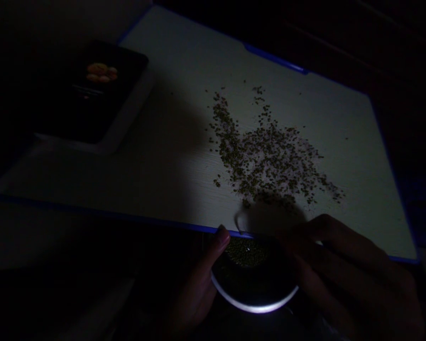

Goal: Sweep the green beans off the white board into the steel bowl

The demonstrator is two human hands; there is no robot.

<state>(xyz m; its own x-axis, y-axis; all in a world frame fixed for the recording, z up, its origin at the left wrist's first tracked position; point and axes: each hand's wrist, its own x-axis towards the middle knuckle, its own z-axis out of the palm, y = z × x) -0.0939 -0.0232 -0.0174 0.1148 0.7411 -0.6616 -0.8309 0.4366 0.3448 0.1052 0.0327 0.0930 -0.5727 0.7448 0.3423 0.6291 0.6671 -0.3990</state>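
Small green beans [270, 156], which look like mung beans, lie scattered with pale bits among them on a white board [170, 184] with a blue rim. Below the board's near edge is a bowl [257, 309] with a bright rim, and more green beans [246, 253] are inside it. My left hand [206, 279] grips the bowl's left side, thumb up by the board's edge. Over the bowl's right side is my right hand [341, 270], its fingers bent and drawn together. Its fingertips are in deep shadow, so anything between them is hidden.
A dark-topped box [99, 104] with a food picture and pale sides stands on the board's left part. A blue clip or handle [277, 59] runs along the far edge. The surroundings are very dark.
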